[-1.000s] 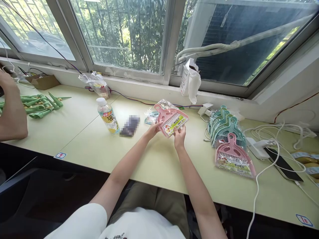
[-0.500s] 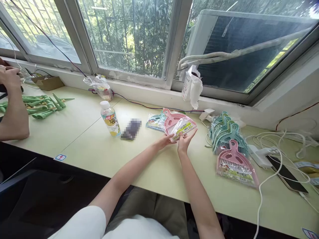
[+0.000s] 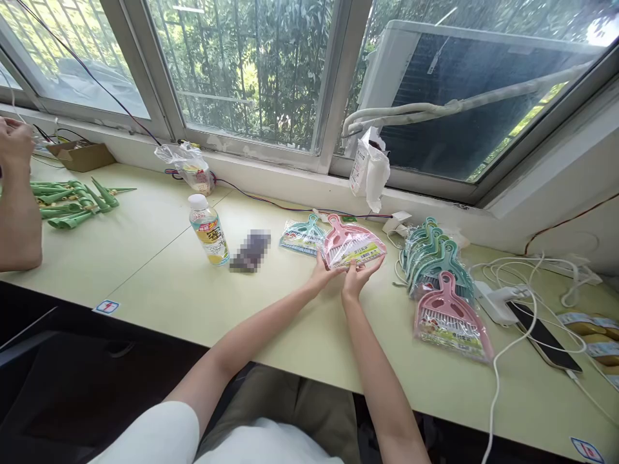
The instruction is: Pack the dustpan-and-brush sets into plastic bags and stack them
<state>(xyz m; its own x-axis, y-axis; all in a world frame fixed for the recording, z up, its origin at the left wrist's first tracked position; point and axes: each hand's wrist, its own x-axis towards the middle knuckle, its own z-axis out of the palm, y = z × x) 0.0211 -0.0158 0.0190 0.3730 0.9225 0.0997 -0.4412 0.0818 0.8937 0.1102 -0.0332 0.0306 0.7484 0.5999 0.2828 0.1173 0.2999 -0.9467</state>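
Both hands grip the lower edge of a pink dustpan and brush set (image 3: 349, 241) in a clear bag with a yellow-green label. My left hand (image 3: 325, 273) holds its left corner, and my right hand (image 3: 358, 278) its lower right side, thumb on the front. Just behind and to the left lies a bagged blue-green dustpan and brush set (image 3: 304, 236). Farther right, a row of bagged green dustpan sets (image 3: 438, 261) overlaps, with another pink dustpan set (image 3: 452, 319) at its near end.
Left of my hands stand a drink bottle (image 3: 209, 231) and a blurred dark object (image 3: 250, 251). White cables and a phone (image 3: 546, 338) lie at the right. Another person's arm (image 3: 19, 206) is at far left near green cone-shaped pieces (image 3: 80, 203). Windows line the back.
The pink set in my hands has shifted slightly right, its label now lying flat across the front. More of the blue-green set behind it shows. The view has shifted slightly.
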